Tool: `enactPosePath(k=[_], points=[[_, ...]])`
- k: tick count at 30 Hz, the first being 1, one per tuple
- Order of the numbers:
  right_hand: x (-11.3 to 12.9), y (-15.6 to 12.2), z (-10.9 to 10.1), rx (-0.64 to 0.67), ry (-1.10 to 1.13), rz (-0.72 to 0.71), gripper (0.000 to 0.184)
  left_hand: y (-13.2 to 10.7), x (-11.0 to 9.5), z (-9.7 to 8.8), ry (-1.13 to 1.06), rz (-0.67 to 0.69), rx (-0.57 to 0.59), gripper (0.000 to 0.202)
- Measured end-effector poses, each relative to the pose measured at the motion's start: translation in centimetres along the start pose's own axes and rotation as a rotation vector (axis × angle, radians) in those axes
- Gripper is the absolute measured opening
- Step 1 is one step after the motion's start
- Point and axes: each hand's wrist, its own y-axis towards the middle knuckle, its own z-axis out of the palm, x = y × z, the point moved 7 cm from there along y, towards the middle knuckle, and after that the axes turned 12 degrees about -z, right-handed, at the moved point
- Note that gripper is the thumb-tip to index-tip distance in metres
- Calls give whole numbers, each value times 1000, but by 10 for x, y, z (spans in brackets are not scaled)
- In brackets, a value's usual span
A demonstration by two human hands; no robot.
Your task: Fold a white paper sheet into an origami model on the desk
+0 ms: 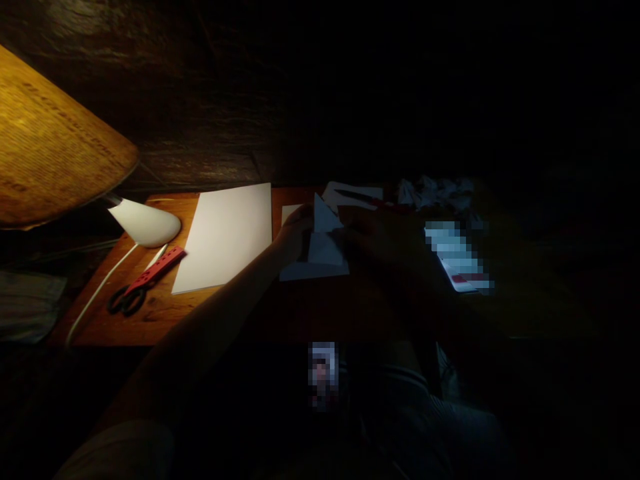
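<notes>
A folded sheet of white paper [324, 250] lies on the wooden table, with a pointed flap standing up from it. My left hand [299, 233] grips its left side, fingers against the fold. My right hand [367, 233] sits in deep shadow at the paper's right side, and its fingers are too dark to make out. The lower part of the folded paper spreads out beneath both hands.
A flat white sheet [223, 237] lies left of my hands, near a white lamp [146, 223], black-handled scissors [127, 300] and a red ruler [160, 268]. A dark-bladed knife [357, 197] rests beyond them. A pixelated phone [456, 257] glows at right.
</notes>
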Motion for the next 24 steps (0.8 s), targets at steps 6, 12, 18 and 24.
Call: enactPosePath(k=[6,12,18,24], points=[[16,-6,8,101,-204,-46,60,-8,-9,14,159,106,-48,17],[21,-5,0,-40,-334,-63,50,-9,-8,23,266,111,16,26],[31,-2,3,-7,-332,-94,34,-6,-12,16,294,166,-71,37],[26,-1,-6,-124,-256,-82,28,-9,-13,17,333,167,-52,34]])
